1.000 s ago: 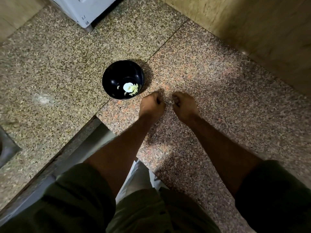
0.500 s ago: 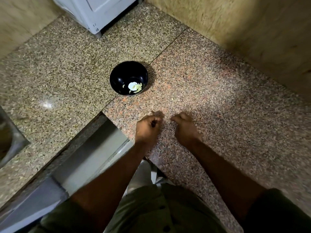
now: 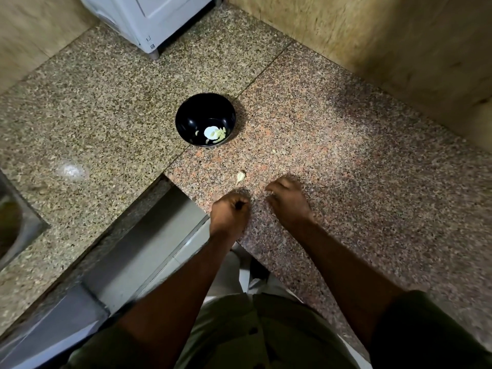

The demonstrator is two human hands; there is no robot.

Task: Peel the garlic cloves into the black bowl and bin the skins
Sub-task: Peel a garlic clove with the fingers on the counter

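The black bowl (image 3: 186, 113) stands on the granite counter (image 3: 332, 161) with several peeled garlic cloves (image 3: 217, 133) in its bottom. A pale garlic piece with a skin tail (image 3: 240, 177) lies on the counter between the bowl and my hands. A tiny pale scrap (image 3: 273, 151) lies to the right of the bowl. My left hand (image 3: 230, 213) is clenched in a fist near the counter's edge; what it holds, if anything, is hidden. My right hand (image 3: 288, 199) hovers beside it with fingers loosely curled and nothing seen in it.
A white appliance (image 3: 149, 20) stands at the back. A steel sink (image 3: 13, 227) is at the far left. Tiled walls (image 3: 386, 43) close the right and back. The counter's inner corner (image 3: 165, 176) and a steel strip (image 3: 149, 241) lie left of my hands.
Both hands have drawn back from near the bowl toward the counter's front edge. The pale garlic piece now lies uncovered ahead of them. The view has shifted.
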